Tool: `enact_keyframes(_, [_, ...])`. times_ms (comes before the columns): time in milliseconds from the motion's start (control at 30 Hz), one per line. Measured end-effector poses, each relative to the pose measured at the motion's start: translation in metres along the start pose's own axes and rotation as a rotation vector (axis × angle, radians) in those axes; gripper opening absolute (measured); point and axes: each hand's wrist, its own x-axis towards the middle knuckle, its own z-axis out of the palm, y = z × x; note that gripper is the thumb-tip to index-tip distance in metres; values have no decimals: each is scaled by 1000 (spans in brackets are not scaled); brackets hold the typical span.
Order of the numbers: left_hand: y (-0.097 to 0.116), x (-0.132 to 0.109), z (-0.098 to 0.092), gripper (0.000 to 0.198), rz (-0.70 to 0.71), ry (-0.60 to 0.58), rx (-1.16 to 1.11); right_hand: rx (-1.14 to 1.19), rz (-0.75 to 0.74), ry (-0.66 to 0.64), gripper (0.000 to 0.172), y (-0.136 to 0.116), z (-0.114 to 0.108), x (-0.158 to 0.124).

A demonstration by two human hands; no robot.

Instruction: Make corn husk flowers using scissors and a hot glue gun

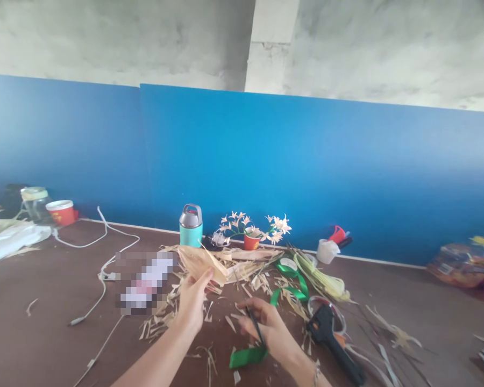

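Observation:
My left hand (193, 301) pinches a broad, pale, dried corn husk (201, 262) between thumb and fingers, holding it above the table. To its right, my right hand (262, 322) is curled around a slender dark tool (255, 324). Its kind is blurred and partly hidden by the fingers. Just under that hand shows a short piece of green ribbon (246, 357). Cut husk scraps (161, 318) lie scattered around both hands. More husk sheets (250, 267) are piled behind them.
A black glue gun (334, 341) lies right of my right hand, near a green ribbon roll (289, 264) and pale stalks (320, 277). At the back stand a turquoise flask (191, 232) and a red cup (251, 239) with husk flowers. White cables (100, 293) run along the left.

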Motion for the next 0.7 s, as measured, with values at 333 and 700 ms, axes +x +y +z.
enact_keyframes(333, [12, -27, 3, 29, -267, -741, -50, 449, 29, -30, 31, -6, -3, -4])
enact_keyframes(700, [2, -27, 11, 65, -326, -769, -149, 294, -224, 356, 48, -6, -6, 3])
